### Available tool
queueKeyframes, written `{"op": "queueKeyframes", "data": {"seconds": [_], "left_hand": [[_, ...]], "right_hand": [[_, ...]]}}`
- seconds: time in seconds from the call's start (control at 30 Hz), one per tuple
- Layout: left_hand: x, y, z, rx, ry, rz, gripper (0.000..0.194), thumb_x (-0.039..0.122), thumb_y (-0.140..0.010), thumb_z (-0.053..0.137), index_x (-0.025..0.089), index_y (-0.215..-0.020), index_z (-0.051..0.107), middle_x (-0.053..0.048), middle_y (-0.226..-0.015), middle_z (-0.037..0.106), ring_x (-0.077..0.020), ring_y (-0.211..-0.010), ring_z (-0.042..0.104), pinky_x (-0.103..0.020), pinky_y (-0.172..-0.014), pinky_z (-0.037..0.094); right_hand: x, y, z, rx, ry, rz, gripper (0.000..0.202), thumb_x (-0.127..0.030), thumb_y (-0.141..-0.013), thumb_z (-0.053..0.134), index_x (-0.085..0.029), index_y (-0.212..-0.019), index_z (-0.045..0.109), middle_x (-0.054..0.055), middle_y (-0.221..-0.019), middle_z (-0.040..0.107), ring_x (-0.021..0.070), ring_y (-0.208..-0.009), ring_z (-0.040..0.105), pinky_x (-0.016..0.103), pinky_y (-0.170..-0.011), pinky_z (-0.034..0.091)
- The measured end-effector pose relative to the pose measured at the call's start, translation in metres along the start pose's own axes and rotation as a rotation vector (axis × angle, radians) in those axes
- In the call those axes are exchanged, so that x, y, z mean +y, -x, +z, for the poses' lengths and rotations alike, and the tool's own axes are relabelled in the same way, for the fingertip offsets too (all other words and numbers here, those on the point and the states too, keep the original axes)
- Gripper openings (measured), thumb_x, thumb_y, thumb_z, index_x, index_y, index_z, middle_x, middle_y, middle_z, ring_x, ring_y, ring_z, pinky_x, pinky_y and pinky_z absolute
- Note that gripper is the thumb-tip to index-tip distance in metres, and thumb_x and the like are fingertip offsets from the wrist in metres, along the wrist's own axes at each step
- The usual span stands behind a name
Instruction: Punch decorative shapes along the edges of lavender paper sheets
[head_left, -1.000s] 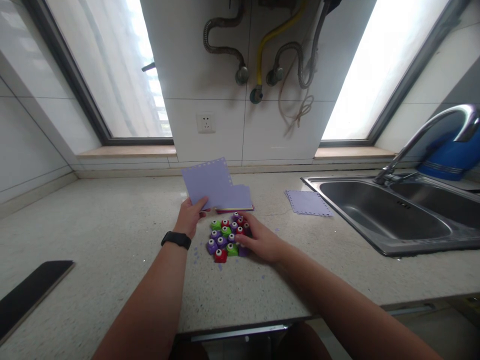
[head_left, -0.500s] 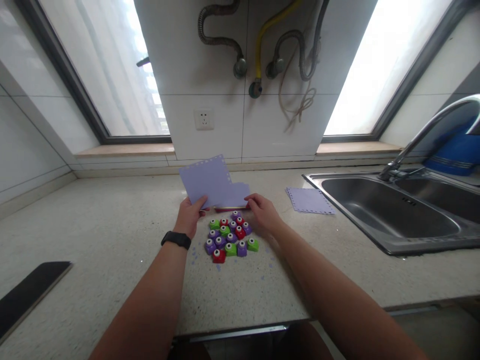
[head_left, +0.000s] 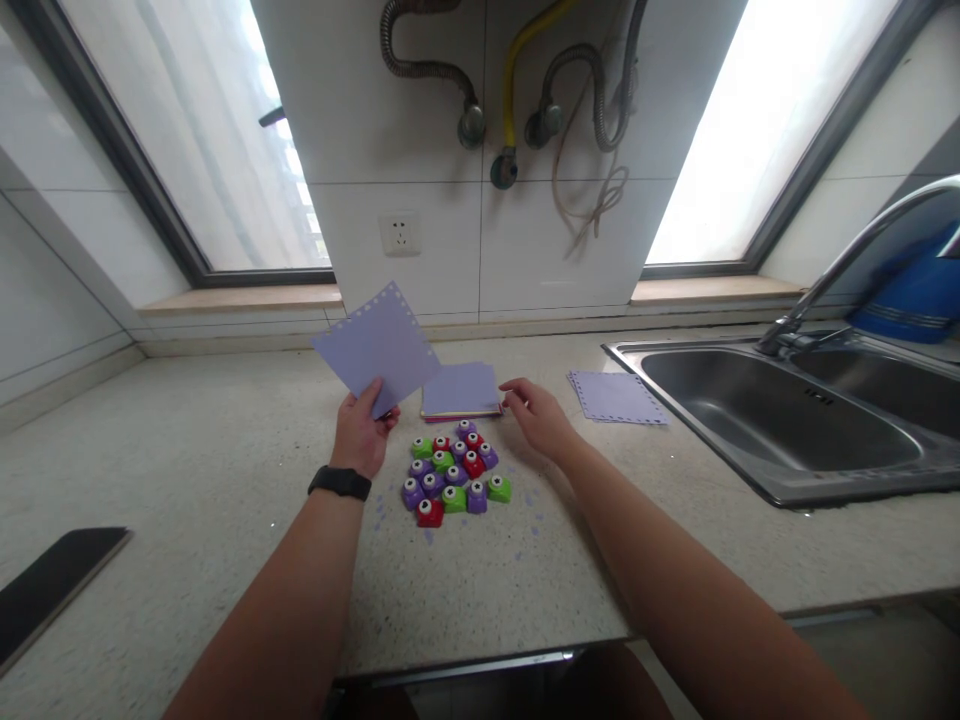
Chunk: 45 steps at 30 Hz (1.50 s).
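My left hand (head_left: 362, 430) grips a purple sheet of paper (head_left: 386, 345) by its lower edge, thumb in front. The sheet is raised and tilted, with small holes punched along its upper and right edges. Something small and dark shows below the fingers; I cannot make it out. My right hand (head_left: 536, 415) is open, fingers slightly bent, at the right edge of a paper stack (head_left: 461, 388) with purple on top and yellow and pink edges below. In front of the stack stand several small craft punches (head_left: 454, 475) in purple, green and red.
Hole-edged purple sheets (head_left: 619, 398) lie on the counter (head_left: 247, 430) left of a steel sink (head_left: 765, 410) with a faucet (head_left: 795, 310). Purple paper bits are scattered around the punches. A dark flat object (head_left: 56, 585) lies at the far left. Pipes (head_left: 510, 80) run down the tiled wall.
My left hand has moved left with the purple sheet, uncovering more of the paper stack. The right hand's fingers have come off the stack's edge and loosened. The view has shifted slightly.
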<state>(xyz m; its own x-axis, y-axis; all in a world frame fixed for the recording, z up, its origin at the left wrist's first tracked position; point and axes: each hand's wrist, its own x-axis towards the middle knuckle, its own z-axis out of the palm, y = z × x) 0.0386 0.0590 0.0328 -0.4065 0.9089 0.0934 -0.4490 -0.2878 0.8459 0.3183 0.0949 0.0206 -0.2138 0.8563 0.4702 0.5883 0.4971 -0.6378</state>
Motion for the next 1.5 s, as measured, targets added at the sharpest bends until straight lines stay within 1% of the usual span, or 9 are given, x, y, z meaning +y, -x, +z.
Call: {"op": "queueKeyframes", "data": {"seconds": [0.2,0.33,0.43,0.57,0.77,1.07,1.27,1.4,1.5], "left_hand": [[-0.001,0.001,0.002,-0.002,0.004,0.008,0.039,0.037,-0.068,0.085,0.020,-0.095,0.062,0.005,-0.070,0.065,-0.0082,-0.045,0.055,-0.018,-0.039,0.037],[-0.006,0.001,0.003,-0.013,-0.029,0.017,0.040,0.038,-0.067,0.086,0.019,-0.095,0.065,0.003,-0.073,0.068,-0.0084,-0.046,0.056,-0.019,-0.039,0.038],[-0.009,0.001,0.002,-0.029,-0.060,0.022,0.041,0.040,-0.067,0.087,0.017,-0.094,0.067,0.002,-0.073,0.069,-0.0089,-0.046,0.057,-0.020,-0.039,0.040],[-0.010,0.001,0.002,-0.049,-0.097,0.029,0.043,0.043,-0.066,0.087,0.016,-0.093,0.068,0.001,-0.072,0.069,-0.0091,-0.046,0.058,-0.020,-0.039,0.041],[-0.009,0.003,0.002,-0.066,-0.143,0.053,0.040,0.044,-0.069,0.086,0.016,-0.090,0.068,0.001,-0.071,0.069,-0.0091,-0.046,0.058,-0.019,-0.039,0.040],[-0.009,0.004,0.001,-0.091,-0.180,0.077,0.037,0.045,-0.072,0.084,0.015,-0.087,0.068,0.000,-0.069,0.069,-0.0097,-0.047,0.057,-0.019,-0.040,0.040],[-0.009,0.004,0.001,-0.084,-0.198,0.082,0.040,0.046,-0.069,0.086,0.015,-0.085,0.068,-0.001,-0.066,0.068,-0.0103,-0.045,0.057,-0.019,-0.039,0.040],[-0.008,0.004,0.001,-0.082,-0.217,0.093,0.039,0.045,-0.070,0.085,0.014,-0.087,0.068,-0.002,-0.067,0.068,-0.0105,-0.045,0.058,-0.019,-0.038,0.040],[-0.008,0.005,0.000,-0.091,-0.230,0.102,0.037,0.045,-0.072,0.084,0.014,-0.087,0.068,-0.001,-0.066,0.067,-0.0108,-0.045,0.058,-0.020,-0.038,0.041]], "right_hand": [[-0.023,0.006,0.022,-0.164,0.141,-0.049,0.028,-0.033,-0.099,0.056,-0.022,-0.122,0.067,0.008,-0.094,0.074,0.0245,-0.092,0.063,0.037,-0.083,0.046],[-0.031,0.006,0.023,-0.267,0.162,-0.226,0.032,-0.035,-0.103,0.052,-0.022,-0.126,0.068,0.010,-0.108,0.074,0.0241,-0.104,0.062,0.038,-0.095,0.043],[-0.030,0.005,0.020,-0.344,0.207,-0.312,0.033,-0.038,-0.105,0.049,-0.024,-0.126,0.070,0.009,-0.108,0.072,0.0230,-0.105,0.061,0.037,-0.096,0.043],[-0.025,0.003,0.019,-0.348,0.234,-0.256,0.030,-0.032,-0.105,0.048,-0.021,-0.114,0.074,0.009,-0.104,0.071,0.0216,-0.103,0.062,0.034,-0.093,0.043],[-0.019,0.002,0.013,-0.308,0.261,-0.143,0.016,-0.027,-0.096,0.059,-0.021,-0.103,0.072,0.007,-0.098,0.069,0.0203,-0.094,0.063,0.030,-0.084,0.044],[-0.012,0.001,0.001,-0.339,0.286,-0.130,0.026,-0.036,-0.095,0.062,-0.021,-0.111,0.075,0.011,-0.101,0.072,0.0233,-0.093,0.065,0.034,-0.086,0.047],[-0.006,0.000,-0.001,-0.355,0.292,-0.131,0.024,-0.035,-0.092,0.066,-0.022,-0.111,0.074,0.010,-0.101,0.076,0.0251,-0.091,0.067,0.036,-0.081,0.049],[-0.004,0.000,-0.002,-0.304,0.115,-0.007,0.017,-0.033,-0.088,0.071,-0.023,-0.103,0.073,0.008,-0.097,0.076,0.0233,-0.087,0.069,0.036,-0.078,0.050],[-0.008,0.000,-0.004,-0.241,-0.232,0.088,0.020,-0.035,-0.089,0.071,-0.021,-0.103,0.067,0.006,-0.097,0.074,0.0206,-0.082,0.070,0.036,-0.076,0.053]]}}
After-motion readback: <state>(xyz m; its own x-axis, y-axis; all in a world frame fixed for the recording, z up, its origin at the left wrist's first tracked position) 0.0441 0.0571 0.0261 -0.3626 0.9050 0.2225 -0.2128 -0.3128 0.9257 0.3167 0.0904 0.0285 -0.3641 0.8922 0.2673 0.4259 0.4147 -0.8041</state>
